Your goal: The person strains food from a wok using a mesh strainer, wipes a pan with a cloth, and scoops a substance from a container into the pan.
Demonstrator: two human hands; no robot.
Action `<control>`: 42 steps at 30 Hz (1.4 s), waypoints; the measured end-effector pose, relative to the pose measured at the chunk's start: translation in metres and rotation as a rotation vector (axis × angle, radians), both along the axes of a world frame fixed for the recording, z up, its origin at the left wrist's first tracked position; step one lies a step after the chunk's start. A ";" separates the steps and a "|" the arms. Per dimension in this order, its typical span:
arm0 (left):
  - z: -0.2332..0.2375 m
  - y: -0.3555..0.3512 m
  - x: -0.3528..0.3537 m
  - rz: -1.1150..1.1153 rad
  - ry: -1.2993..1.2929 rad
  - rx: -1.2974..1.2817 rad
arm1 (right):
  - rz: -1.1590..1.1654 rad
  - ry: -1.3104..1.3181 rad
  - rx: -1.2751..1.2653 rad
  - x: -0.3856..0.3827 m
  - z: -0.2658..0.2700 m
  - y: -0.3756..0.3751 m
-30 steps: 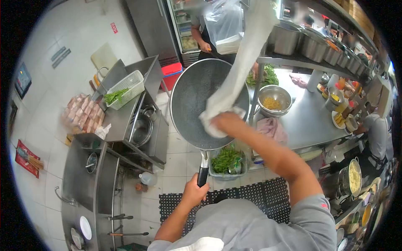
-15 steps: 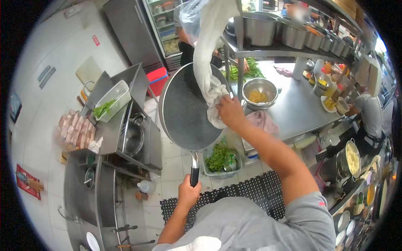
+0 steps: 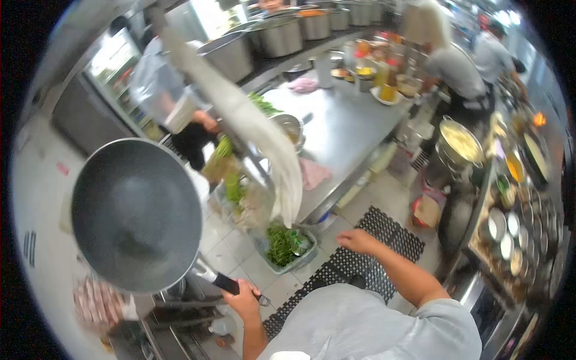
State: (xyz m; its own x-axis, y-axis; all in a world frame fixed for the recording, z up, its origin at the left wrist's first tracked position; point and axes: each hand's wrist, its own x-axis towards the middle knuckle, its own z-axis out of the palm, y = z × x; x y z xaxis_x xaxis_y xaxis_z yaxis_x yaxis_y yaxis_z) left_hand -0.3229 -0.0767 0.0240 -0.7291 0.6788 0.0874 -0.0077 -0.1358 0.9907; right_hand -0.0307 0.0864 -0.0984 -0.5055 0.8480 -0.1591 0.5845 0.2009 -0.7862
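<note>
From the head camera, the left hand (image 3: 243, 300) is closed tight round the dark handle (image 3: 231, 285) of a wok (image 3: 135, 213). The handle runs up and to the left from the grip, so the bowl hangs out on the person's left, tilted with its dark inside facing the camera. Its lower rim is over the blurred steel station at the bottom left.

The right hand (image 3: 357, 240) is empty, fingers loosely apart and palm down over the black rubber mat (image 3: 384, 231). Up and to its left hangs a long white cloth (image 3: 264, 144) — blurred, with its long axis slanting from the upper left down to a free end above the basket of greens (image 3: 285, 245). That end is near the right hand but not touching it. It is well apart from the left hand, and the wok's rim lies further left again.

Edges crowd in: the steel table (image 3: 348, 126) is just behind the cloth, and a co-worker (image 3: 162, 90) stands beyond the wok. Open floor is only the mat strip — the pots on the right (image 3: 461, 144) close it off.
</note>
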 end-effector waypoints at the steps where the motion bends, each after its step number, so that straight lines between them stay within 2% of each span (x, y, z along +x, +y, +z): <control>1: 0.006 0.004 0.003 -0.067 0.003 0.085 | -0.014 0.040 -0.090 0.016 -0.019 -0.020; 2: 0.008 0.009 0.008 -0.086 -0.048 0.112 | -0.019 -0.050 -0.108 0.023 -0.032 -0.041; 3: 0.020 0.016 0.017 -0.101 -0.110 0.027 | -0.053 -0.139 -0.137 0.034 -0.042 -0.061; 5: 0.022 0.025 0.039 -0.210 -0.038 0.032 | -0.031 -0.224 -0.172 0.048 -0.063 -0.102; 7: 0.015 0.034 0.059 -0.441 0.016 -0.007 | 0.059 -0.346 -0.251 0.052 -0.077 -0.131; 9: 0.005 0.038 0.080 -0.733 0.048 -0.015 | 0.047 -0.409 -0.526 0.047 -0.046 -0.148; 11: 0.009 0.042 0.111 -0.964 0.026 -0.229 | -0.163 -0.291 -0.397 0.055 -0.063 -0.174; 12: 0.005 0.050 0.122 -1.108 0.101 -0.296 | -0.207 -0.290 -0.405 0.061 -0.059 -0.186; 13: 0.009 0.057 0.138 -1.140 0.105 -0.292 | -0.311 -0.266 -0.421 0.065 -0.050 -0.196; 14: 0.015 0.063 0.158 -1.301 0.166 -0.412 | -0.406 -0.238 -0.436 0.067 -0.046 -0.205; 17: 0.014 0.079 0.227 -1.732 0.375 -0.637 | -0.446 -0.158 -0.467 0.088 -0.098 -0.232; 19: 0.006 0.075 0.275 -1.969 0.527 -0.755 | -0.522 -0.130 -0.478 0.107 -0.089 -0.253; 21: -0.020 0.070 0.321 -2.188 0.622 -0.851 | -0.699 -0.037 -0.589 0.128 -0.071 -0.272; 23: -0.014 0.055 0.387 -2.426 0.663 -0.935 | -0.743 0.010 -0.535 0.145 -0.099 -0.287; 25: -0.046 0.037 0.441 -2.632 0.516 -1.033 | -0.851 0.057 -0.531 0.162 -0.109 -0.299; 26: -0.054 0.023 0.466 -2.667 0.516 -1.056 | -0.958 0.060 -0.541 0.165 -0.110 -0.308; 30: -0.099 -0.034 0.550 -2.816 0.362 -1.120 | -1.021 0.072 -0.610 0.189 -0.121 -0.336; 32: -0.122 -0.058 0.586 -2.849 0.347 -1.131 | -1.301 0.196 -0.532 0.186 -0.112 -0.361; 33: -0.137 -0.068 0.603 -2.882 0.344 -1.120 | -1.367 0.247 -0.602 0.188 -0.100 -0.367; 35: -0.162 -0.085 0.629 -2.917 0.348 -1.124 | -1.376 0.249 -0.620 0.189 -0.109 -0.384; 38: -0.155 -0.108 0.661 -2.903 0.400 -1.018 | -1.432 0.240 -0.655 0.183 -0.125 -0.398; 42: -0.167 -0.102 0.660 -2.900 0.458 -0.997 | -1.468 0.262 -0.673 0.186 -0.122 -0.393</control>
